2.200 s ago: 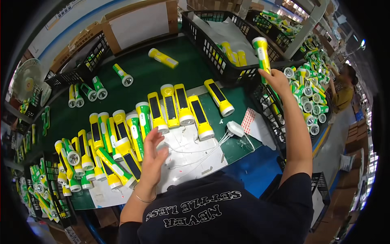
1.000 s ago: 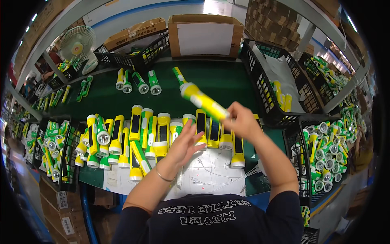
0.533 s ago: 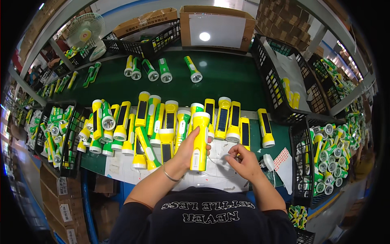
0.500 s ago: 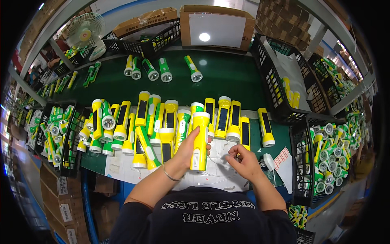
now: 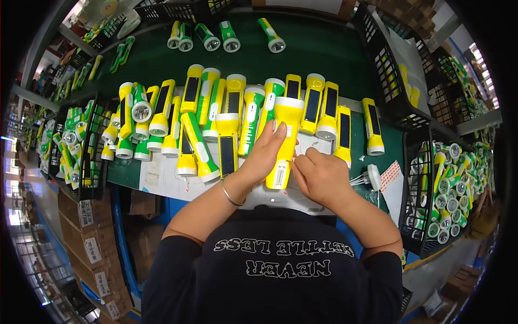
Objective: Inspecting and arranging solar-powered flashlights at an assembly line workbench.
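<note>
My left hand [image 5: 260, 157] is wrapped round a yellow flashlight [image 5: 289, 114] with a white head, held head-away with its thumb along the body. A pale panel shows near the flashlight's tail. My right hand [image 5: 322, 177] is closed, its curled fingers against the side of the tail end; what they pinch, if anything, is hidden. Just beyond, a crowd of yellow and green flashlights stands or lies on the bench, many with dark solar panels, such as a yellow flashlight [image 5: 312, 105]. A white plug-like piece [image 5: 373, 177] with thin cables lies right of my right hand.
White sheets [image 5: 154, 175] cover the near bench. A sheet of red stickers [image 5: 391, 174] lies at right. Black crates of flashlights flank me: a left crate [image 5: 93, 175] and a right crate [image 5: 420, 216]. Another black crate [image 5: 396, 89] stands far right. Several flashlights [image 5: 229, 38] lie on the green far surface.
My right hand has moved in from beside the flashlight to its tail end. The left hand still holds the flashlight, now tilted slightly. The whole view has shifted, with the bench higher in it.
</note>
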Demonstrator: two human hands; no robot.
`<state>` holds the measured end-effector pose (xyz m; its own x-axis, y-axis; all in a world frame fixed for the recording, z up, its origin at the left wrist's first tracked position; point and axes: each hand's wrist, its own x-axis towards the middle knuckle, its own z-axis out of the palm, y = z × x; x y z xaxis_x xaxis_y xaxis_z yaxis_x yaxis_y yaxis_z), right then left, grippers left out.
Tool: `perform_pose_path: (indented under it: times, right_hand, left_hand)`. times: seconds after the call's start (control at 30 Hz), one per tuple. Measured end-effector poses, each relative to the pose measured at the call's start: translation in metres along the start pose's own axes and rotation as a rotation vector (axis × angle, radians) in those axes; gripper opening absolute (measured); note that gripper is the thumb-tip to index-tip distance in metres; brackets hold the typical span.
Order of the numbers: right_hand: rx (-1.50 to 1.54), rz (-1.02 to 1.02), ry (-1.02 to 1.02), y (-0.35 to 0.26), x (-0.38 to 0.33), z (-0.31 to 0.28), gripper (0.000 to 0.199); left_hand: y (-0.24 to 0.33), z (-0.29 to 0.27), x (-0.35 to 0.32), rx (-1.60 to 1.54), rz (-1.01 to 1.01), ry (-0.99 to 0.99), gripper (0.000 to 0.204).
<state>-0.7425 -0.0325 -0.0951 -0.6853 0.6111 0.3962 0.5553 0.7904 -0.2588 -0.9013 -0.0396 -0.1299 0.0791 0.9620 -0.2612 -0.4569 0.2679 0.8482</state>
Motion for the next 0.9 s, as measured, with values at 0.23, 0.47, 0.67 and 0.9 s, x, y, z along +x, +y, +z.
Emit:
perform_pose_path:
  times: [0.23,0.47,0.67,0.9]
  right_hand:
    - [0.383,-0.381,-0.356,-0.023,-0.028,0.014,0.015]
    - [0.068,-0.078,0.035,-0.011,0.010,0.016,0.015]
    - [0.202,-0.296,-0.231,-0.014,-0.002,0.020,0.017]
    - [0.394,-0.089,-0.033,-0.020,0.000,0.017,0.030]
  left_hand:
    - [0.004,-0.021,0.004,0.067,0.093,0.143,0.050]
    - [-0.001,-0.017,-0.006,0.203,0.277,0.074,0.053]
    - [-0.008,-0.031,-0.001,0.184,0.299,0.109,0.050]
    - [0.011,-0.037,0.003,-0.104,0.150,-0.004,0.042]
